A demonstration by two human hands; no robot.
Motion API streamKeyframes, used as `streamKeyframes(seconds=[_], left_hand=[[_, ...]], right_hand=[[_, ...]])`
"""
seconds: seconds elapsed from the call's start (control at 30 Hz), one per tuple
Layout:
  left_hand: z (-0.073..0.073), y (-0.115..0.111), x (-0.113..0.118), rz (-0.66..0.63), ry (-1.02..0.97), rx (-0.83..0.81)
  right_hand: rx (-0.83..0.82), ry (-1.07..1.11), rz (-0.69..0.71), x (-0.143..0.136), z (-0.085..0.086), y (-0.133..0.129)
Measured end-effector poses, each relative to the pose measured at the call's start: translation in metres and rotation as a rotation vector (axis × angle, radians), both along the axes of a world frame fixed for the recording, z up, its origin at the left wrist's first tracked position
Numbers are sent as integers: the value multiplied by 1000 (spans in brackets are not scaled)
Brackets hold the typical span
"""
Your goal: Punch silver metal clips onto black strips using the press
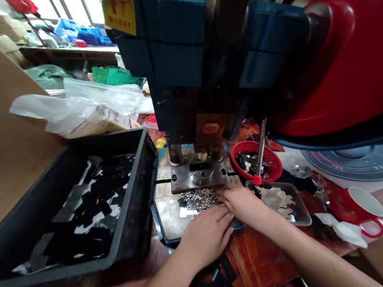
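At the front of the press bed, my left hand and my right hand meet, their fingertips close together. The fingers of both are bent and drawn together; what they hold, if anything, is hidden. Just beyond them lies a heap of small shiny metal pieces, which looks like rivets or pins. Behind the heap sits a steel die block under the head of a blue press. Dark flat strips lie on the table below my hands.
To the left stands a black tray with black and grey flat parts. Right of the press are a red basket, a lever, a clear plastic tray of metal plates and a red mug. A red flywheel overhangs the right side.
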State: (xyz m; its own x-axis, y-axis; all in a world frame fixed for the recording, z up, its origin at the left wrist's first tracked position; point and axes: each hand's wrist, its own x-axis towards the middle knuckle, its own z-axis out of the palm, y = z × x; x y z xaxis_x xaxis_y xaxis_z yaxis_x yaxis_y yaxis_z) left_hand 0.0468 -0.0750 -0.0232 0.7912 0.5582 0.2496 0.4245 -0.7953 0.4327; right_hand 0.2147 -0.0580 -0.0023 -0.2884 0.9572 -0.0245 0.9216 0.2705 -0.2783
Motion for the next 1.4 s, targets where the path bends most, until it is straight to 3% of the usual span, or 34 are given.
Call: streamKeyframes(seconds=[0.23, 0.53, 0.7, 0.8, 0.9, 1.0, 1.17, 1.4], left_hand=[[-5, -1, -2, 36, -61, 24], [-3, -1, -3, 37, -87, 16], [-2, -4, -6, 26, -196, 44], [0, -7, -20, 138, -291, 74], [2, -6, -43, 412, -287, 109], [3, -1, -64, 641, -132, 87], [5, 9, -73, 649, 25, 6], [11, 13, -74, 643, -52, -98]], right_hand=[[-42, 252, -149, 9, 15, 1], [14, 471, -187, 14, -1, -3], [58, 413, -145, 9, -4, -5], [104, 334, -121, 5, -5, -7], [127, 289, -138, 2, -6, -8], [133, 256, -136, 2, -7, -9], [101, 278, -141, 5, -5, -8], [-116, 617, -338, 8, -1, -4]])
